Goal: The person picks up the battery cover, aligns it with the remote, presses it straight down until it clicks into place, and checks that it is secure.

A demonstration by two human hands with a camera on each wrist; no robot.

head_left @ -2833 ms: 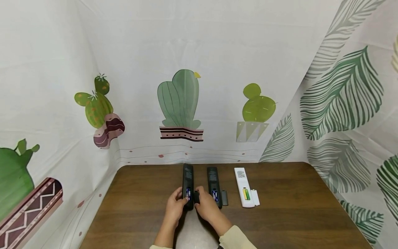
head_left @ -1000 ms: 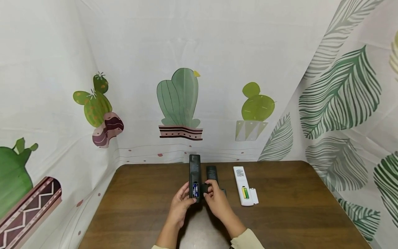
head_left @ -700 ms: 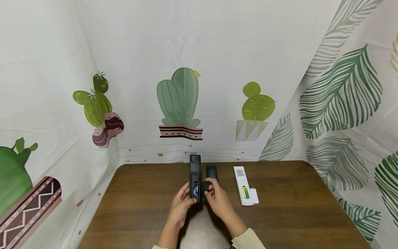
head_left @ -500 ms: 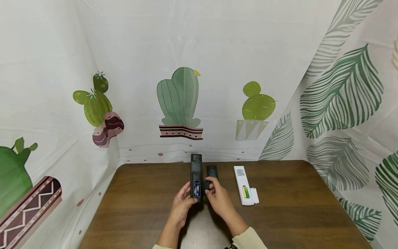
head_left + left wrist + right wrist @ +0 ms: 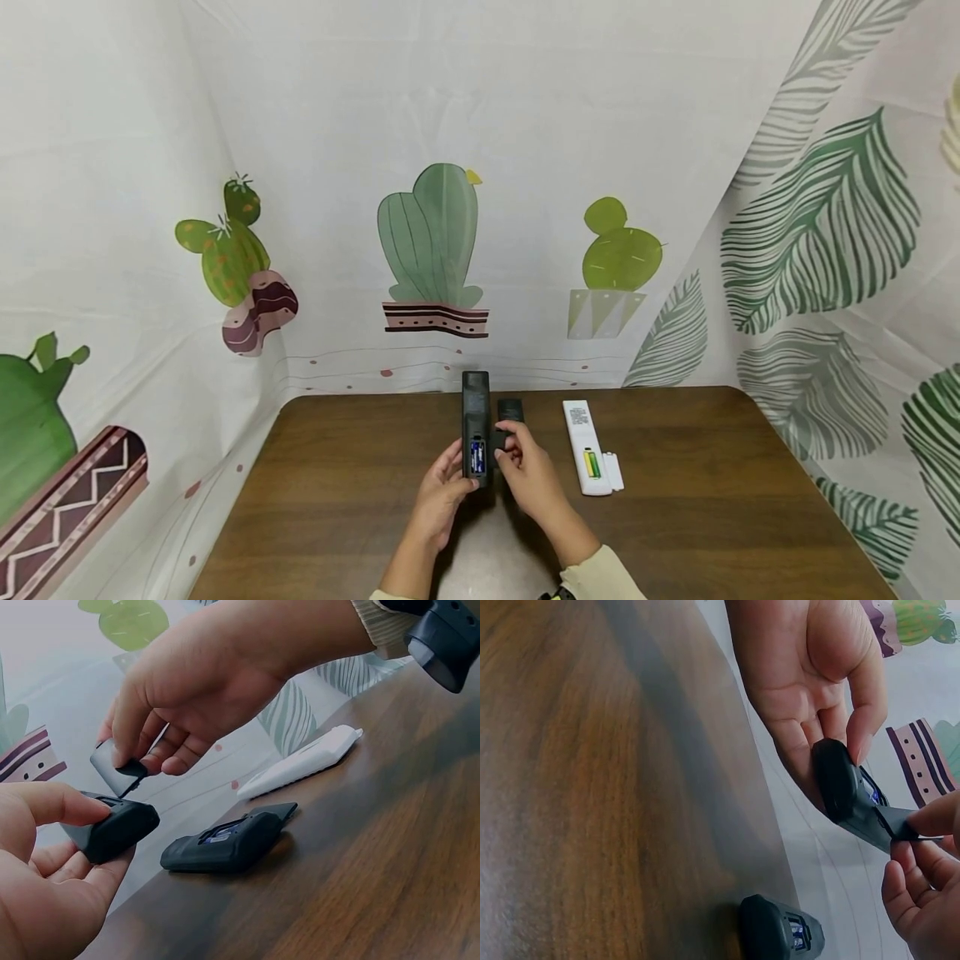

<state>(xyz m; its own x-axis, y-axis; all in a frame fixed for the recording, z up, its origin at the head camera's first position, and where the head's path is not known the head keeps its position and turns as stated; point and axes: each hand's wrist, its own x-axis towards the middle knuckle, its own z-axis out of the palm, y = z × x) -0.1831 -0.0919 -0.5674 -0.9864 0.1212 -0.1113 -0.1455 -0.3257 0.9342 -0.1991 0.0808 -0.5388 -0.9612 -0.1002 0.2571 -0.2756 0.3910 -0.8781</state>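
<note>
My left hand grips the lower end of a black remote control, thumb on its near edge. The remote is raised off the table with its back facing up, and blue batteries show in its uncovered compartment. Close on its right side, my right hand pinches a small black battery cover between thumb and fingers. In the left wrist view the cover is tilted just above the remote, close to the compartment; whether they touch I cannot tell. My right hand partly hides a second black remote behind it.
On the wooden table, the second black remote lies with blue batteries exposed in the left wrist view. Further right rests a white remote with green-and-yellow batteries, its white cover beside it. A patterned cloth hangs behind the table.
Since the earliest frame, my left hand has lifted the black remote and shifted it right. My right hand, holding the cover, moved along with it. Over the last second both drift slightly right.
</note>
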